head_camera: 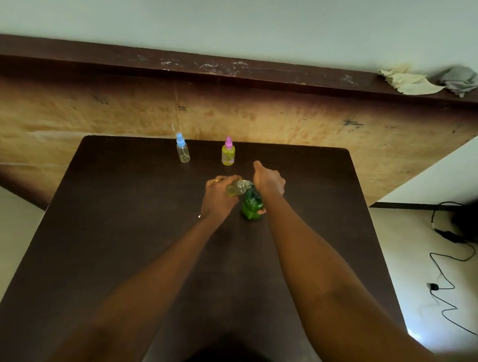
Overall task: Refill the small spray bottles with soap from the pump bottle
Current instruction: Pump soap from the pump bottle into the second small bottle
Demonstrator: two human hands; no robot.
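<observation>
Left hand [220, 193] grips a tilted small bottle [239, 187] against the pump bottle [251, 206] mid-table [119, 230]. Right hand [269, 181] covers the pump, and I cannot tell how its fingers lie.

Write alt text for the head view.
The left hand holds a small clear bottle tilted at the green pump bottle, whose top the right hand covers. A blue-topped bottle and a pink-topped bottle stand behind.
</observation>
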